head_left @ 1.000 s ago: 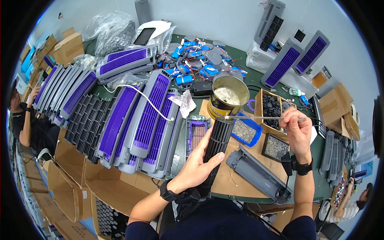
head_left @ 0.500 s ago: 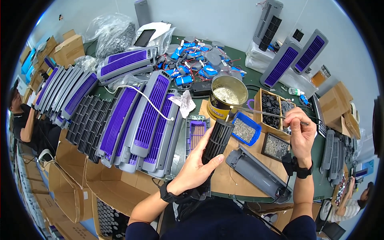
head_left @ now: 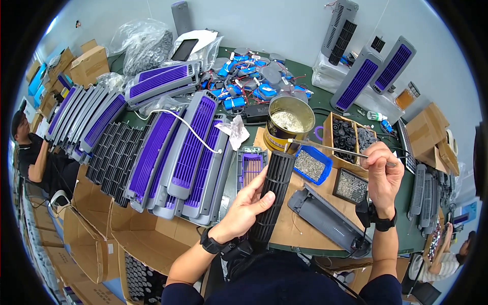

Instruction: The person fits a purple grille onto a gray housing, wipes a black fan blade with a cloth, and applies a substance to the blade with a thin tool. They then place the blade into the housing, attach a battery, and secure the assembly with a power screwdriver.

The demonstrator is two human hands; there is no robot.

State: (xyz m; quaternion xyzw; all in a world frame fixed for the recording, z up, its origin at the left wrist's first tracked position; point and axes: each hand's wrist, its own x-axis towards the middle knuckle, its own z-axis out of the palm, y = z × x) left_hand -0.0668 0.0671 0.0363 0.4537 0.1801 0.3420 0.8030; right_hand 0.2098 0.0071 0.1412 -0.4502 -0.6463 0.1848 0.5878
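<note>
My left hand (head_left: 245, 212) is closed around a black, slatted cylindrical fan wheel (head_left: 275, 189), with the thumb lying across its side. The wheel stands tilted, its upper end pointing away from me. My right hand (head_left: 382, 175) pinches a thin metal spatula-like stick (head_left: 333, 149). The tip of that stick is at the pin on the wheel's upper end; whether they touch I cannot tell. Just beyond them stands an open can (head_left: 272, 140) holding pale paste (head_left: 286, 121). A grey fan housing (head_left: 330, 221) lies on the cardboard below my right hand.
A blue tray of small metal parts (head_left: 325, 175) and a wooden box of black parts (head_left: 329, 127) sit right of the can. Purple-grilled fan housings (head_left: 185, 152) are stacked at left. Blue-wrapped motors (head_left: 234, 101) pile up behind. Another person (head_left: 38, 157) sits far left.
My left hand has shifted slightly left, and more of the fan wheel's length now shows below it. The stick's tip has moved a little left and down toward the wheel's end.
</note>
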